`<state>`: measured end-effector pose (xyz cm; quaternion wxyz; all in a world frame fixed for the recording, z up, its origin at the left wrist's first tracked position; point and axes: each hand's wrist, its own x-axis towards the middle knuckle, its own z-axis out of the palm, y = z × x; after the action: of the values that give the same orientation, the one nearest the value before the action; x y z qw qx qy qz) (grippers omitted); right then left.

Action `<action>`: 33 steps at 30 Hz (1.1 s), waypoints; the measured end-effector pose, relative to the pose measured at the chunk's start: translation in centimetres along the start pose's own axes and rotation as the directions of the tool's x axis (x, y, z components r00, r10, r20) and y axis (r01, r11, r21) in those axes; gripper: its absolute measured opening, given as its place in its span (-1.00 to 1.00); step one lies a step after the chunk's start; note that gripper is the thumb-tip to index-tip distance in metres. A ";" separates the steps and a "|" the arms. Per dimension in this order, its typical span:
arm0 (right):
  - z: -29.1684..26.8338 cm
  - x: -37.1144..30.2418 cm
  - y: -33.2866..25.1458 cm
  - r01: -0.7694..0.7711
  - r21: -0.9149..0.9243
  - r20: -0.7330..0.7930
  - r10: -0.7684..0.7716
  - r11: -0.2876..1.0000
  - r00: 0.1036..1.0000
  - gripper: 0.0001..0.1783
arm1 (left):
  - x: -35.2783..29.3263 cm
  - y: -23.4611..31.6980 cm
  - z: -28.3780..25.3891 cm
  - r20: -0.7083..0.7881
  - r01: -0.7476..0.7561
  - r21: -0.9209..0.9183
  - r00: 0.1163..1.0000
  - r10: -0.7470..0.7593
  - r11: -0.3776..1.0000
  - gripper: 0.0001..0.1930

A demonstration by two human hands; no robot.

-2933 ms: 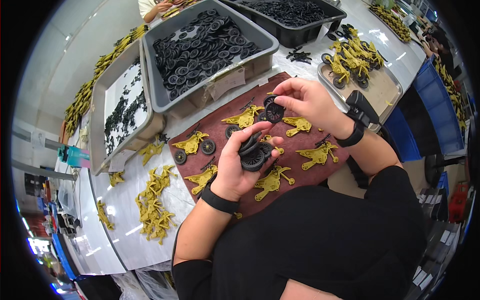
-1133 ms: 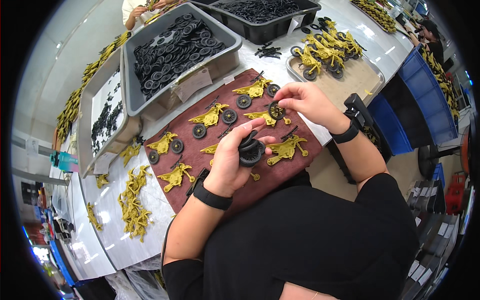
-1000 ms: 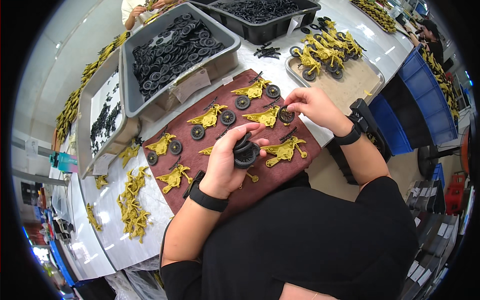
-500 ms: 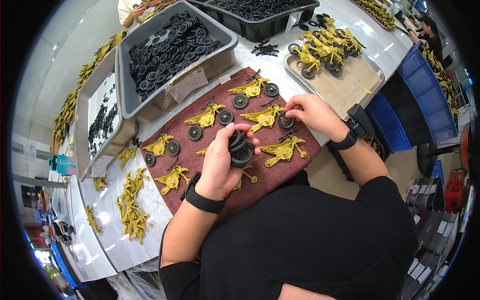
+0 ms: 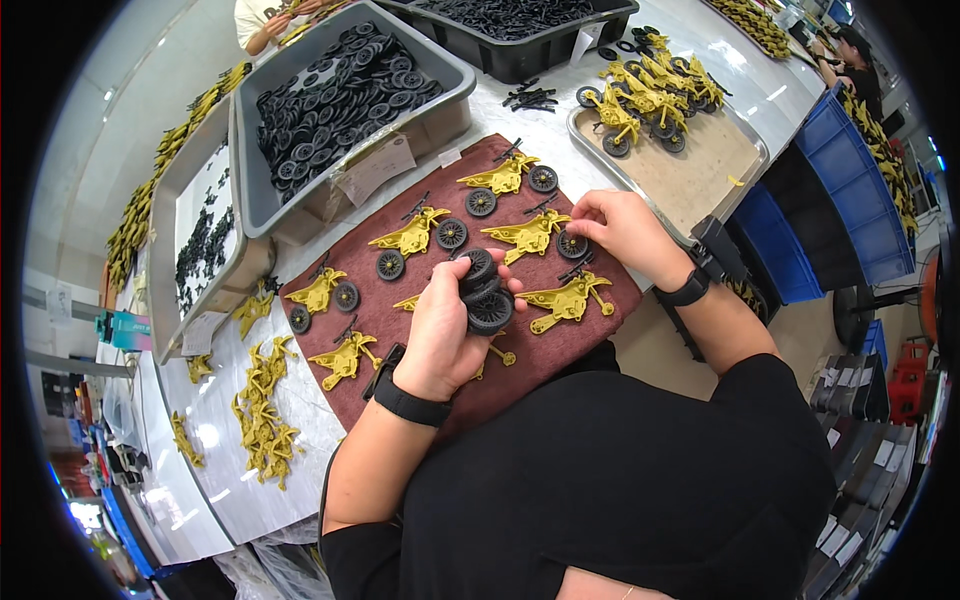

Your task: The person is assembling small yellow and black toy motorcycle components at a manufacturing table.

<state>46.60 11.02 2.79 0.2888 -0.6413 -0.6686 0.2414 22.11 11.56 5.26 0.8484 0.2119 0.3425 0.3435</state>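
My left hand (image 5: 438, 338) is closed around several black spoked toy wheels (image 5: 489, 312), held above a maroon cloth (image 5: 622, 291). At the cloth's right side, the thumb and fingertips of my right hand (image 5: 632, 236) pinch a black wheel (image 5: 571, 246) at one end of a yellow toy motorcycle frame (image 5: 524, 236). Other yellow frames lie in rows on the cloth, some with two wheels beside or on them, such as the one at the far edge (image 5: 503, 177). Nearest my right hand, another frame (image 5: 566, 303) shows bare axle ends. My left hand partly hides one or two frames.
Beyond the cloth stands a grey bin of black wheels (image 5: 352, 185); a second dark bin (image 5: 520, 70) holds thin black parts. A tray (image 5: 690, 195) at the far right carries wheeled yellow motorcycles. Loose yellow frames (image 5: 265, 410) lie left. Co-workers sit at the far edges.
The wheels in my left hand have turned, and one now shows its face. My left hand shifts slightly; my right hand stays at the same wheel.
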 end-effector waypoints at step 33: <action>5.5 2.4 -4.8 0.321 -0.141 0.095 -0.310 0.936 0.946 -0.85 | -4.7 2.4 -5.4 0.036 -0.015 -0.171 0.999 0.021 0.985 -0.75</action>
<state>39.30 13.41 2.34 0.2494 -0.5371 -0.7894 0.1620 14.65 10.46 5.12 0.8665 0.1479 0.2940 0.3753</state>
